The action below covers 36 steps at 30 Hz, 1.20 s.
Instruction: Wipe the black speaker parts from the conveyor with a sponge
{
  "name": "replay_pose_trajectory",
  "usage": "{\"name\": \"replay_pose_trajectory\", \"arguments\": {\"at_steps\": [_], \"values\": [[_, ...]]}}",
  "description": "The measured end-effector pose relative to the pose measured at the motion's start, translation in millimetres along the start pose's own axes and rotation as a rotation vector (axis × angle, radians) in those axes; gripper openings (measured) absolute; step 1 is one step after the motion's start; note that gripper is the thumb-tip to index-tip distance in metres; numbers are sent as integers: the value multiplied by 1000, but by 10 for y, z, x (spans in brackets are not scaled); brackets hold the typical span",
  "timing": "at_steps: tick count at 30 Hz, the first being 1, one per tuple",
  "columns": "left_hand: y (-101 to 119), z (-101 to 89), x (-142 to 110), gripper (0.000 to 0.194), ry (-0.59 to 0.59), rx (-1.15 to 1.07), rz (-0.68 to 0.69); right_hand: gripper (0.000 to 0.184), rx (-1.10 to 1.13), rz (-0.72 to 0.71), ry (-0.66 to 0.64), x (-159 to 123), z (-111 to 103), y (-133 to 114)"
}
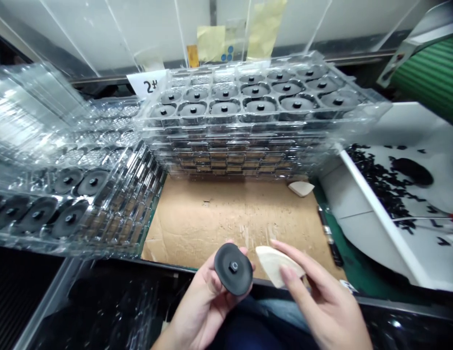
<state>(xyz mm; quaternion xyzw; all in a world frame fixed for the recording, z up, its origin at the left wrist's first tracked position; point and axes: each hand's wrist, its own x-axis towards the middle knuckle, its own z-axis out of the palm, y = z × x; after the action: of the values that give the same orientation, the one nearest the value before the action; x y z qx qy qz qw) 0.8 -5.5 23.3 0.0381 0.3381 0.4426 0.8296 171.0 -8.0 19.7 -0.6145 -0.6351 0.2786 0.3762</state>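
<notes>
Clear plastic trays [248, 150] stand in a tall stack along the far edge of the tabletop [352, 274], and a second stack of trays [65, 194] slants in from the left edge. Their pockets carry black discs [255, 90], each with a central stud. A card marked "2#" [146, 83] stands at the far left corner of the tall stack. A cardboard sheet [211, 218] covers the middle of the tabletop, with a loose cream pad [301, 188] at its far right corner. Beyond the right edge, a white bin [368, 228] holds scattered small black parts [379, 180].

Above the near edge of the cardboard, the left hand [202, 301] cradles a black disc [233, 269] on its fingers, stud upward. Just beside it, the right hand [321, 287] pinches a cream wedge-shaped piece [275, 265] narrowly; the thumb is hidden, so the exact contact cannot be confirmed.

Handling note: support the disc from behind, keeping the fingers clear of the stud. Hold the cream piece lightly by its edges.
</notes>
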Motion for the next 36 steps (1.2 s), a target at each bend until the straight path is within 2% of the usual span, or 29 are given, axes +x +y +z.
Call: {"name": "replay_pose_trajectory", "arguments": {"at_steps": [2, 4, 7, 8, 12, 13, 16, 17, 19, 20, 22, 24, 25, 27, 29, 32, 36], "values": [[-5, 8, -4, 49, 28, 38, 33, 31, -16, -268, -1, 82, 9, -252], [-4, 0, -12, 44, 68, 65, 50, 30, -16, -429, -51, 111, 52, -419], [-6, -4, -18, 43, 124, 66, 66, 28, -13, -423, -242, 133, 99, -513], [-11, 4, -17, 44, 125, 65, 67, 28, -24, -411, -265, 145, 108, -520], [-22, 53, -10, 40, 85, 76, 27, 30, -54, -469, -38, 167, 103, -498], [-14, 54, -12, 43, 65, 67, 24, 30, -36, -489, -51, 154, 76, -477], [23, 21, -18, 56, 10, 32, 19, 26, -56, -504, -245, 94, -74, -391], [33, 10, -19, 59, 1, 28, 13, 26, -110, -488, -267, 80, -130, -369], [46, 20, -18, 61, 1, 19, -6, 26, -255, -475, -218, 88, -211, -369], [54, 44, -17, 56, -5, 18, -27, 27, -315, -486, -190, 116, -228, -394], [75, 124, -20, 41, -41, 32, -93, 29, -314, -597, -149, 218, -220, -470], [104, 200, -30, 27, -91, 70, -111, 32, -212, -699, -218, 352, -188, -520], [118, 220, -38, 23, -100, 84, -105, 32, -163, -701, -250, 413, -175, -513], [133, 203, -57, 26, -80, 68, -88, 30, -133, -608, -260, 484, -164, -416], [129, 123, -76, 28, -42, 15, -115, 27, -146, -454, -212, 446, -156, -225], [103, -10, -91, 34, -67, -55, -134, 26, -82, -216, -206, 180, -105, 116], [97, -44, -74, 36, -75, -110, -170, 28, -13, -38, -354, -254, -15, 448]]}}
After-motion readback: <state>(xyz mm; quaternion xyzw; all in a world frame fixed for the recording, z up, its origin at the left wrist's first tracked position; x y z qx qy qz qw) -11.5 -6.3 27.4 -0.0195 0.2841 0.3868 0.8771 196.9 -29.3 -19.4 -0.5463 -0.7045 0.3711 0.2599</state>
